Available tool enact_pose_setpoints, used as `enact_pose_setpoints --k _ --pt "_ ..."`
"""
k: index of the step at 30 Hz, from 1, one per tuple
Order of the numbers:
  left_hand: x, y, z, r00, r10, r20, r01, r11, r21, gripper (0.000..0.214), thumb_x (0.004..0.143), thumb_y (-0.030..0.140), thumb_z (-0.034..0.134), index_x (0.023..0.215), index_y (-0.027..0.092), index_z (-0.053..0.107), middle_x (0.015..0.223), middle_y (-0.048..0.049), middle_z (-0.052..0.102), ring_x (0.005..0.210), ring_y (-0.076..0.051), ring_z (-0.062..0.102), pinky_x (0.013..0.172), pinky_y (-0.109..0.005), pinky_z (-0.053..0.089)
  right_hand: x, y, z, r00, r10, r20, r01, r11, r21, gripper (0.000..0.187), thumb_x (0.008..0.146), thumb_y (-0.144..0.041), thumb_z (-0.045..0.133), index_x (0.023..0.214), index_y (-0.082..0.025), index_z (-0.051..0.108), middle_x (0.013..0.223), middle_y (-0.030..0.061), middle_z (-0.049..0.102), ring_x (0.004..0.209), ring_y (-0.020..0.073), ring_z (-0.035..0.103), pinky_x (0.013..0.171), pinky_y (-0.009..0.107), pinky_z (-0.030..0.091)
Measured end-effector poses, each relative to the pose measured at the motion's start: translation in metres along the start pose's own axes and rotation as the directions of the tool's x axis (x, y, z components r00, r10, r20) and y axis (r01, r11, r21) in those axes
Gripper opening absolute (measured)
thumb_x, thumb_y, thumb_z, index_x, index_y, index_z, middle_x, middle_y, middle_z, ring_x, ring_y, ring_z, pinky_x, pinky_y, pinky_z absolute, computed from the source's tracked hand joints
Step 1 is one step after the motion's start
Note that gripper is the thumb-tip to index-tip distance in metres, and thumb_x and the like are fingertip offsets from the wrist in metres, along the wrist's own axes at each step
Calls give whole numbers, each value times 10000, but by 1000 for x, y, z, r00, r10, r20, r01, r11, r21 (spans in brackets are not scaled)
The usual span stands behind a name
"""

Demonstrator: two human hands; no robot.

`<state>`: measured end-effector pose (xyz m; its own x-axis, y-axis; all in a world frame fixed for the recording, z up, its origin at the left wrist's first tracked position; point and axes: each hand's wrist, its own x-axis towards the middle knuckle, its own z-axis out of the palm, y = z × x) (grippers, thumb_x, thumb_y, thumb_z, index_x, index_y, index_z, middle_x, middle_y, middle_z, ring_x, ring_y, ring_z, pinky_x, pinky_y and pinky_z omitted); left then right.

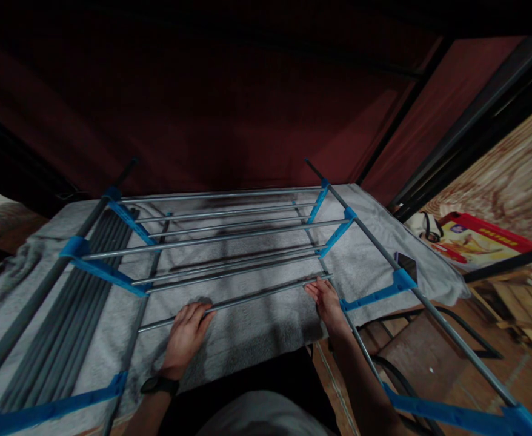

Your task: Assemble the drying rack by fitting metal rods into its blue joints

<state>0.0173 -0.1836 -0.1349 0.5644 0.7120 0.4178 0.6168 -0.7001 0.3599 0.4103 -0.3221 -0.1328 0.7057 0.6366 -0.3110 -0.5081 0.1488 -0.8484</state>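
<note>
A metal rack [229,227] of grey tubes and blue plastic connectors lies over a grey towel [257,327]. My left hand [185,334], with a black watch on the wrist, curls its fingers over a thin grey rod [248,298] near the rod's left end. My right hand [324,300] rests at the same rod's right end with its fingers extended along it, by a blue connector [366,298].
A bundle of loose grey rods [66,321] lies at the left on the towel. A dark phone [406,264] sits near the towel's right edge. A red and yellow box [479,242] stands at the right, above wooden slats [520,309]. Dark red cloth hangs behind.
</note>
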Motion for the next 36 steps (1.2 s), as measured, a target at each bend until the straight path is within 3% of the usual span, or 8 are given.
enact_pose_setpoints --k 6,13,19,28,36 --pt "0 3 -2 999 -37 9 37 999 35 385 1033 497 461 1200 221 670 1088 -92 745 1034 -292 663 935 -452 514 3 -1 -1 998 50 -50 -47 997 55 324 728 -409 875 768 -242 600 705 -45 693 711 147 725 742 277 652" --pt "1 8 -7 998 -60 34 57 994 98 373 1037 483 429 1087 233 701 1030 -91 754 978 -292 663 879 -443 499 7 -1 -1 996 57 -74 -51 995 80 353 716 -422 885 759 -229 592 672 -43 675 654 134 711 705 256 643" --pt "2 10 -8 997 -64 53 59 993 98 388 1047 463 404 1119 224 701 1058 -87 757 993 -290 659 884 -440 492 8 -2 2 994 70 -84 -62 994 94 332 730 -425 873 782 -217 618 640 -47 666 601 124 684 651 242 625" --pt "3 13 -11 995 -58 86 46 991 128 394 1051 442 388 1089 218 710 1044 -94 762 985 -305 655 879 -456 477 9 -7 5 997 37 -68 -30 994 105 275 736 -363 841 841 -214 634 800 0 759 739 160 745 731 274 638" --pt "6 15 -11 994 -65 89 53 990 133 398 1043 443 378 1058 230 714 969 -94 748 943 -304 642 851 -452 479 8 -7 5 997 -29 -69 37 991 126 368 687 -285 855 967 -265 616 886 -30 772 845 160 762 780 282 635"
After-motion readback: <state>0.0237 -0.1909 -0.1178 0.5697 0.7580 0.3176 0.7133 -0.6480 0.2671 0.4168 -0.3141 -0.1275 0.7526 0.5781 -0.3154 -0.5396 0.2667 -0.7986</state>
